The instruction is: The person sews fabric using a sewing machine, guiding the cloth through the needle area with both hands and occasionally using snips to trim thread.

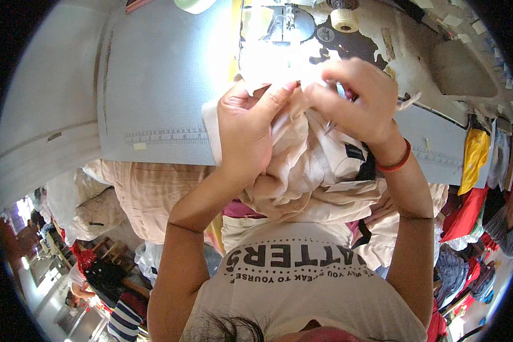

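left hand [246, 128]: I see it at 12 o'clock of the torso, fingers pressed together, pinching a fold of the cream fabric [302, 171]; index finger lies straight toward 1 o'clock.
right hand [356, 100]: at 1 o'clock, fingers curled tight round a small metal snipper [337, 94], also touching the fabric edge; red bracelet [398, 162] on the wrist.
cream fabric: bunched between both hands, draping toward 6 o'clock into the lap; dark label [354, 151] on it just below the right hand.
surface: grey sewing table [154, 85], printed ruler strip [165, 135] near its front edge at 10 o'clock; worn patch with peeling top at 1 o'clock.
machine: sewing machine [285, 25] at 12 o'clock, glare on it, thread spool [344, 18] just beside.
room: workshop; pale cloth pile [148, 194] at 9 o'clock, yellow and red garments [473, 171] at 3 o'clock, another person [80, 279] far at 8 o'clock.
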The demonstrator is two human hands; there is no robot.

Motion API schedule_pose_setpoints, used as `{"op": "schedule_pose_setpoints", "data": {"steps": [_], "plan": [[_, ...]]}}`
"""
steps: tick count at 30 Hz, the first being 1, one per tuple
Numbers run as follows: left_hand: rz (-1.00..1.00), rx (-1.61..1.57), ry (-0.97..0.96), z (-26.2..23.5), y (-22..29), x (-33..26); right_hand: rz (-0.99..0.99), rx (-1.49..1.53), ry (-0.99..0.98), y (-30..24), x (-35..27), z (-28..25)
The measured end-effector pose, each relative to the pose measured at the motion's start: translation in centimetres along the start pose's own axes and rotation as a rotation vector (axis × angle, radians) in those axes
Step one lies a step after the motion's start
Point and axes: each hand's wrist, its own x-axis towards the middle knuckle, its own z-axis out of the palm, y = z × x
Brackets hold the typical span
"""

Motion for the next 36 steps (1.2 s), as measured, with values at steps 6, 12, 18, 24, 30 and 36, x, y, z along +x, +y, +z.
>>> {"op": "schedule_pose_setpoints", "data": {"steps": [6,12,18,24,30,36], "plan": [[0.254,0.167,0.109,-0.2,-0.8,0.2,0.744,0.434,-0.127,-2.0,1.2,-1.4],[0.229,0.121,0.104,-0.3,-0.7,0.4,0.974,1.182,-0.338,-2.9,0.9,-1.8],[0.276,0.097,0.066,-0.7,-1.3,0.6,0.953,1.066,-0.317,-3.1,0.9,-0.7],[0.239,0.063,0.074,-0.5,-1.1,0.6,0.977,0.978,-0.267,-3.5,1.1,0.0],[0.176,0.045,0.036,-0.9,-1.0,0.6,0.950,0.901,-0.226,-3.6,0.9,0.9],[0.208,-0.020,0.017,-0.5,-1.1,0.8,0.900,0.861,-0.196,-3.5,0.7,1.1]]}}
